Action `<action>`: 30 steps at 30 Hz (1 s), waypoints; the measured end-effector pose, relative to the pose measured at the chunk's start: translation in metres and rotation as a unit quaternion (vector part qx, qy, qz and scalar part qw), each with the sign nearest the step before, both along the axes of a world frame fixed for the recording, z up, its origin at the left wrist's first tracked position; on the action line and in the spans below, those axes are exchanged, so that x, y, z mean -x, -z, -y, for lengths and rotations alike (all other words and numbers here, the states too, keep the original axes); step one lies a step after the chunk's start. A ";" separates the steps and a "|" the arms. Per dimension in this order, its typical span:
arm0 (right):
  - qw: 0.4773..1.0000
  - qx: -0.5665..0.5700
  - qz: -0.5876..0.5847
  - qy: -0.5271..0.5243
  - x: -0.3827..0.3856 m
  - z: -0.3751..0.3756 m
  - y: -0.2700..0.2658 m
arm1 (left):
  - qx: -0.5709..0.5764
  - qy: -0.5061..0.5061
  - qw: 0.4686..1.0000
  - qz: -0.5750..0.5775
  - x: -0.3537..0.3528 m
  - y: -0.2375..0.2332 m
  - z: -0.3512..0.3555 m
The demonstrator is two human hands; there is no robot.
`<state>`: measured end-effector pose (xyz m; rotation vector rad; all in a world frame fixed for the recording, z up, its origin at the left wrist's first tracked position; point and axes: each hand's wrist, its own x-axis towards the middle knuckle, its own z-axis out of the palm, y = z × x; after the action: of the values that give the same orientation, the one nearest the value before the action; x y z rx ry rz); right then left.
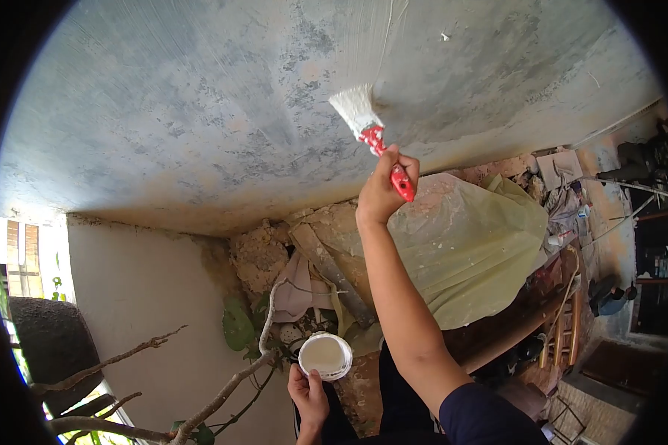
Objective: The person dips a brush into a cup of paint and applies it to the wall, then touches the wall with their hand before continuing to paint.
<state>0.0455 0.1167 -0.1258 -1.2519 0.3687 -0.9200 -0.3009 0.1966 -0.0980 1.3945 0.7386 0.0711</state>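
Observation:
My right hand [385, 182] is wrapped round the red handle of a paintbrush [357, 110], raised in front of the wall. White paint coats its bristles, and white specks dot the handle. The bristle tips point up and left, close to the patchy grey-blue wall [260, 96], where thin white streaks run upward above them. Low in the view, my left hand [309, 395] grips a small round tub of white paint [325, 356] by its rim, thumb over the edge. White smears cover the tub's rim.
A bare branch [234, 382] rises beside my left hand, with a green leaf [237, 324] behind it. A pale green plastic sheet [467, 248] covers things along the wall's foot. Rubble and a plank [330, 271] lie in the corner. A wooden ladder-like frame [562, 330] stands at right.

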 end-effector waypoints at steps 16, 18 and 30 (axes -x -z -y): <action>0.991 -0.075 0.109 -0.011 -0.018 0.028 -0.116 | -0.007 0.007 1.000 0.010 0.005 0.009 0.002; 0.994 -0.064 0.091 -0.010 -0.020 0.024 -0.089 | -0.003 0.004 1.000 0.008 0.005 0.009 0.003; 0.996 -0.023 -0.078 0.019 0.014 0.019 0.055 | -0.032 0.003 0.999 -0.012 0.008 0.016 -0.003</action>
<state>0.0320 0.0979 -0.1809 -1.2822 0.5364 -0.8434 -0.3086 0.1992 -0.1137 1.4602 0.7580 0.0741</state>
